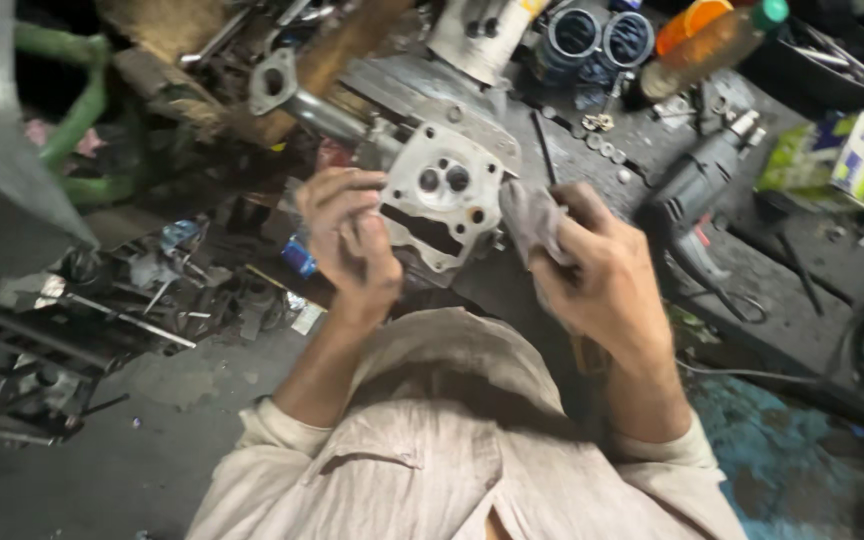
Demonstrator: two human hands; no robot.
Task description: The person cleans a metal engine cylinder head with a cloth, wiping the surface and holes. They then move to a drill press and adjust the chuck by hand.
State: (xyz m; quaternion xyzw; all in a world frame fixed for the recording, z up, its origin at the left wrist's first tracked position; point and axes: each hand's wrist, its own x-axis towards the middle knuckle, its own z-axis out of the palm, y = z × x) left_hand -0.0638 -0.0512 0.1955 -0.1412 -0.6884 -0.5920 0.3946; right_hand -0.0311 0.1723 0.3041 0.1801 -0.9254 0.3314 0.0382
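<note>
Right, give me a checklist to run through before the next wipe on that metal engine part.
1. Left hand has a grip on the metal engine part at its left edge: ok.
2. Right hand holds the grey rag: ok.
3. Rag touching the part's right edge: ok.
4. Part's face with its two round ports turned toward the camera: ok.
5. Face clean of grime: not ok, dark smudges show.
6. Power drill on the workbench lies apart from both hands: ok.
</note>
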